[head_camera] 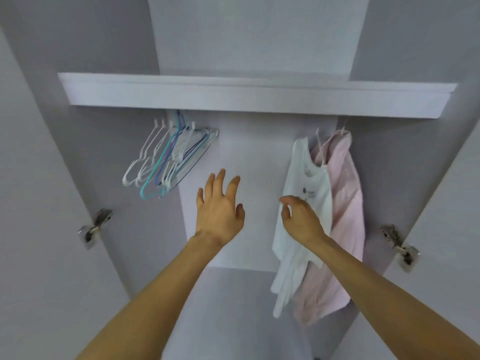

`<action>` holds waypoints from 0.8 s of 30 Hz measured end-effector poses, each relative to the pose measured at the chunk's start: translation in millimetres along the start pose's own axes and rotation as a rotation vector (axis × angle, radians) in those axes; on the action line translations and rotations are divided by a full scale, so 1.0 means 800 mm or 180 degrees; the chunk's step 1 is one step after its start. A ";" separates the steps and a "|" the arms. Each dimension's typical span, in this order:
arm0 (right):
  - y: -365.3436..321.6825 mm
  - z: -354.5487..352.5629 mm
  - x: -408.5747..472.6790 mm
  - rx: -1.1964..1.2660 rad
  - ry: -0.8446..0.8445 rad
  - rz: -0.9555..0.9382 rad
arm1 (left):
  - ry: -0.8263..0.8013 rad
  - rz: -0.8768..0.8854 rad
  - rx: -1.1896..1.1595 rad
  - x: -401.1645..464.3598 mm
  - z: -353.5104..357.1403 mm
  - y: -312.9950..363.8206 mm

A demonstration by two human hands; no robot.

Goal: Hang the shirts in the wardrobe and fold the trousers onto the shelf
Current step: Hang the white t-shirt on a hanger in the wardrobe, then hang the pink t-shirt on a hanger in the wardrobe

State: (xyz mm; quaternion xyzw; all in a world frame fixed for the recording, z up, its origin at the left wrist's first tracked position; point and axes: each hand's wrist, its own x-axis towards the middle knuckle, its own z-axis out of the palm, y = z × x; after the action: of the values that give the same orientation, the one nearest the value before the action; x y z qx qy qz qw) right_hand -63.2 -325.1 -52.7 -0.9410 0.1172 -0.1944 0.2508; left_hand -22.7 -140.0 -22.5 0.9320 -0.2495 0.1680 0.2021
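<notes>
A white shirt [304,183] with a small print hangs on a hanger at the right of the open wardrobe. Directly behind it hangs a pink shirt [345,203]. My right hand [301,219] is at the white shirt's front, fingers loosely curled, touching the cloth; whether it grips the cloth I cannot tell. My left hand [220,206] is raised in the middle of the wardrobe with fingers spread, holding nothing. Several empty hangers [166,159], white, teal and purple, hang bunched at the left. No trousers are in view.
A white shelf [233,94] runs across above the hanging space. Both wardrobe doors stand open, with metal hinges at the left [94,227] and right [400,248]. The wardrobe's back panel [249,152] shows between the hangers and the shirts.
</notes>
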 end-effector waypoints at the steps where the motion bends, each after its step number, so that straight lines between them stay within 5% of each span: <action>1: -0.008 0.012 -0.015 0.0171 -0.0297 -0.0124 | -0.0041 -0.0160 -0.0074 -0.019 0.004 -0.011; 13: -0.169 0.207 -0.186 0.0708 -0.3123 -0.1555 | 0.0103 -0.2953 0.0036 -0.363 -0.022 -0.151; 24: -0.321 0.248 -0.513 0.0541 -0.4877 -0.3717 | 0.1218 -0.5567 0.0570 -0.734 -0.123 -0.038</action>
State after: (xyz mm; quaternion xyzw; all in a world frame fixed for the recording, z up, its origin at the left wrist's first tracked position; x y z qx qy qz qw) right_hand -315.2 107.8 -204.3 -0.7012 -0.5788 0.3702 0.1904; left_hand -508.0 162.9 -189.9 0.7574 0.6010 0.1254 0.2224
